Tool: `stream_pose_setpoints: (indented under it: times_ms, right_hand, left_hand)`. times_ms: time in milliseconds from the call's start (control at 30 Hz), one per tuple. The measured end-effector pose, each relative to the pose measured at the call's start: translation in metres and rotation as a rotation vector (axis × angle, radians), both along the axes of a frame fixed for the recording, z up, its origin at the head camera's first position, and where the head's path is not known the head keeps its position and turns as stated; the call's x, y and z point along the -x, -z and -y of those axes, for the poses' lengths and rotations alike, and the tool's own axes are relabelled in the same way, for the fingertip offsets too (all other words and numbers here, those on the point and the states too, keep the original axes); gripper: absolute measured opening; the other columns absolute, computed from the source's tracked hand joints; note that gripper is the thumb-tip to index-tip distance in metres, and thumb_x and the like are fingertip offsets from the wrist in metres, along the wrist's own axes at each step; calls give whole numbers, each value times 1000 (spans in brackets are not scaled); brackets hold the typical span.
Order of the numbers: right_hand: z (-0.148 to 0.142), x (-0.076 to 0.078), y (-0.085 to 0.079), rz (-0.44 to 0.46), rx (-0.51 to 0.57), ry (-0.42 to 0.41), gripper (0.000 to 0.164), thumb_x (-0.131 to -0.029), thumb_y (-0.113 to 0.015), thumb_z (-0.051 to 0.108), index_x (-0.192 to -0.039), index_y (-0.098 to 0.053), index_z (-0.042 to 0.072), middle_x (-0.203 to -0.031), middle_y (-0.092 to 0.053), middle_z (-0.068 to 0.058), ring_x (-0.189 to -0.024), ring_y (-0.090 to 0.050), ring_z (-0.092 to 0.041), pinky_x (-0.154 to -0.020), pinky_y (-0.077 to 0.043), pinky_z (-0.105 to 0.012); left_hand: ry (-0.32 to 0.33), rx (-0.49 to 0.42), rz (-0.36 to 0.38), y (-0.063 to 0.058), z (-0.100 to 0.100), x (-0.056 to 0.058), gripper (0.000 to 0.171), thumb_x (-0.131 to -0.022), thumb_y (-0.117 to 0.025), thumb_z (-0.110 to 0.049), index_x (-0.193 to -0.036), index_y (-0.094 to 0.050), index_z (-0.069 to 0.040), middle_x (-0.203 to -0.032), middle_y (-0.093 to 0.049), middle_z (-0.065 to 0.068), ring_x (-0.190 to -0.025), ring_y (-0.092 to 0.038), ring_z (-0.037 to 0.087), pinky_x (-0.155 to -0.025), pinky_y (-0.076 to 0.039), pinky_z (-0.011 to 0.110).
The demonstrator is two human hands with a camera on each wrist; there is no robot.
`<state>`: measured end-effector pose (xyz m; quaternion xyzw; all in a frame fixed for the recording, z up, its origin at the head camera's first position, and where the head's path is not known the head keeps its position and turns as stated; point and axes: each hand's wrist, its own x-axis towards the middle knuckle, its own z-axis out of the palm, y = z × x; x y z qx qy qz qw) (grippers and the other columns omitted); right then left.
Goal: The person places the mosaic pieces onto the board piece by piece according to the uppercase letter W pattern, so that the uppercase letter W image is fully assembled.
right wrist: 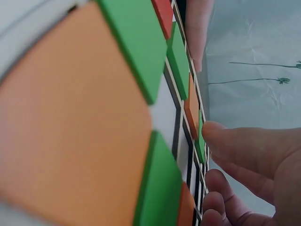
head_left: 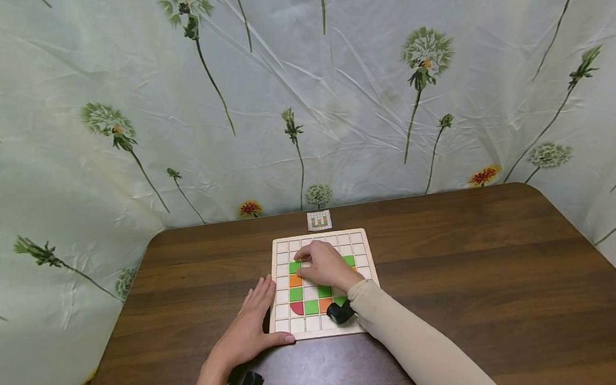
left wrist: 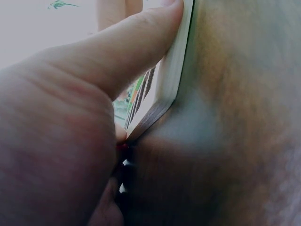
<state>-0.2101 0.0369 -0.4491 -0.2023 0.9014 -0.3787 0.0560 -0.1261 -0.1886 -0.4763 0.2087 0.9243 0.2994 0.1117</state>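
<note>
A square pale wooden board (head_left: 283, 326) with a grid lies on the table, coloured tiles in some cells. My left hand (head_left: 250, 329) rests against its front left corner, fingers straight along the left side and thumb on the front edge. In the left wrist view the thumb (left wrist: 136, 44) lies over the board's rim (left wrist: 174, 70). My right hand (head_left: 325, 265) reaches over the board, fingers bent around the upper left green tile (head_left: 295, 267). The right wrist view has its thumb tip (right wrist: 214, 132) right at that green tile (right wrist: 201, 141), other fingertips apart below.
Below that tile run an orange tile (head_left: 295, 280), a green tile (head_left: 295, 294) and a red rounded tile (head_left: 297, 308). Several more green and orange tiles lie to the right, partly under my right arm. A small patterned card (head_left: 319, 220) lies behind the board. A flowered curtain (head_left: 357, 121) hangs behind the table.
</note>
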Motion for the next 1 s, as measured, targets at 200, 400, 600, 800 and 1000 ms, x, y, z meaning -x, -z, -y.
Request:
stream_pose_setpoints:
  times_ms: [200,400,600,800,1000]
  right_hand:
    - [-12,-3,-4,11,23,18,28,-87,-76,12,-114,-75,6,-105,-68,-7,-93,-61,-20,-83,-52,-36]
    - [-31,-7,-8,-20,3,53,27,-87,-75,12,-113,-76,6,-103,-69,-8,-87,-59,-19,-78,-51,-35]
    - [-53,-13,-10,-31,-5,102,28,-87,-76,12,-114,-75,6,-106,-69,-8,-93,-61,-23,-80,-52,-37]
    - [-78,-19,-11,-50,-29,138,29,-87,-76,13,-115,-75,5,-106,-69,-7,-94,-61,-24,-80,-53,-38]
    - [-106,-27,-13,-66,-55,181,32,-88,-76,15,-117,-74,4,-100,-65,-8,-88,-56,-23,-74,-48,-35]
  left_hand:
    - [-5,-2,-8,0,1,0,121,-76,-79,-63,-159,-19,1,-167,-11,14,-154,-4,30,-123,-9,52]
    - [-16,10,-5,0,4,0,122,-74,-79,-65,-159,-18,-2,-168,-10,11,-155,-4,27,-124,-9,51]
    - [-18,9,-2,1,5,0,123,-74,-78,-65,-160,-16,-3,-168,-8,10,-155,-2,26,-124,-8,50]
    - [-14,1,-4,0,5,0,123,-74,-80,-64,-160,-16,-3,-168,-7,9,-155,-2,25,-124,-8,49]
    - [-19,0,-3,0,5,0,122,-74,-80,-63,-160,-18,-2,-168,-9,10,-155,-4,26,-123,-9,49]
